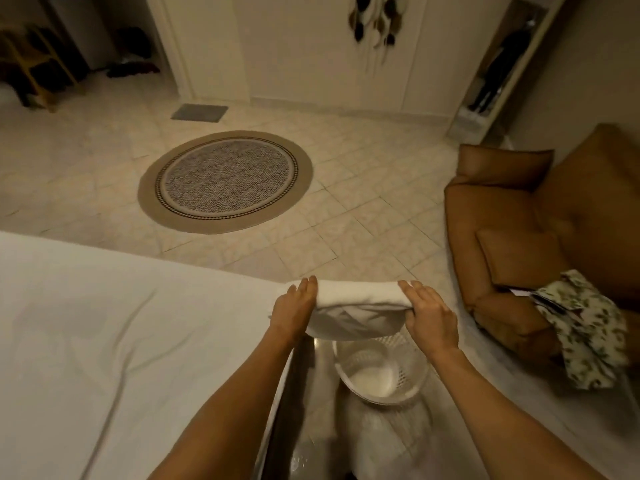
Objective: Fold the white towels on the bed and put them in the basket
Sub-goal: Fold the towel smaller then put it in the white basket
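Note:
A folded white towel (pixel 360 299) hangs in the air just past the bed's corner, directly above a white perforated basket (pixel 410 372) that stands on the floor. My left hand (pixel 294 304) grips the towel's left end and my right hand (pixel 429 313) grips its right end. A loose flap of the towel droops below the fold and hides part of the basket's far rim. Something white lies at the basket's bottom. The bed (pixel 114 341), covered by a white sheet, fills the lower left.
A brown leather armchair (pixel 540 223) with a floral cloth (pixel 585 323) draped over its arm stands to the right of the basket. A round woven rug (pixel 225 181) lies on the tiled floor ahead. White cupboards line the far wall.

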`<state>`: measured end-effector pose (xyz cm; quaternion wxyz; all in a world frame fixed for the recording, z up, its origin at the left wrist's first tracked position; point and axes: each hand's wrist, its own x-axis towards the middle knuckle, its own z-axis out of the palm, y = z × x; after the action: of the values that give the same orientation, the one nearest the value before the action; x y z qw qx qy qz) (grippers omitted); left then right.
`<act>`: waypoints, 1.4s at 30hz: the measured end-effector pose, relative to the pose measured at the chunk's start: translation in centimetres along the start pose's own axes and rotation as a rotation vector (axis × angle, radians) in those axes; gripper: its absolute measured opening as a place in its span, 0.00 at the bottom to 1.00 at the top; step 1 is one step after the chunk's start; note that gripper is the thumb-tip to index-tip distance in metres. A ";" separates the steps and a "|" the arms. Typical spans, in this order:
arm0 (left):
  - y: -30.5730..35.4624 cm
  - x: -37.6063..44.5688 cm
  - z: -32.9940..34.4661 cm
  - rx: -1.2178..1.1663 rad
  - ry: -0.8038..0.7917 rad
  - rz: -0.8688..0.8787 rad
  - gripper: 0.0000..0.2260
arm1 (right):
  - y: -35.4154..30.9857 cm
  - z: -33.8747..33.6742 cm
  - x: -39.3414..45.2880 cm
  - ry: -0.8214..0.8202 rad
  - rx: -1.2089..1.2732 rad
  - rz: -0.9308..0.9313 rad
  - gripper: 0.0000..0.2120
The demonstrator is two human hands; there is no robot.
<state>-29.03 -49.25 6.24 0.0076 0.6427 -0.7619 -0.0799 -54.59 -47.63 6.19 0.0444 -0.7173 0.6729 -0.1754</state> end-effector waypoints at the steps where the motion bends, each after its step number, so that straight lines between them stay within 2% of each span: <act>1: 0.9 0.8 0.2 0.001 -0.016 0.009 0.30 | 1.0 -0.1 0.2 0.002 0.005 0.011 0.28; 14: 7.9 11.0 3.8 -0.073 -0.239 0.076 0.13 | 8.3 1.2 4.9 -0.159 0.018 0.307 0.23; 20: 7.8 16.7 5.2 -0.157 -0.388 0.109 0.13 | 9.5 2.7 8.2 -0.171 0.029 0.395 0.23; 22: 8.1 18.3 5.5 -0.208 -0.447 0.107 0.13 | 9.9 3.1 9.4 -0.181 0.043 0.476 0.23; 26: 9.5 20.5 5.8 -0.339 -0.541 0.103 0.15 | 10.5 4.0 11.4 -0.120 0.121 0.591 0.18; 29: 10.7 20.8 5.9 -0.525 -0.573 0.033 0.15 | 11.2 4.4 12.5 -0.144 0.127 0.580 0.15; 34: 11.7 20.6 6.6 -0.868 -0.575 -0.198 0.15 | 11.5 5.1 13.3 -0.212 0.153 0.576 0.15; 38: 12.2 20.3 6.6 -1.122 -0.743 -0.355 0.10 | 12.3 6.1 12.1 -0.284 0.252 0.595 0.15; 42: 11.5 19.7 8.4 -1.359 -0.955 -0.563 0.18 | 13.2 7.2 11.3 -0.334 0.289 0.550 0.17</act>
<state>-44.63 -65.79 -2.32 0.0490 0.5608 -0.2843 -0.7760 -64.52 -61.11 -2.31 0.3004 -0.5145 0.7925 -0.1303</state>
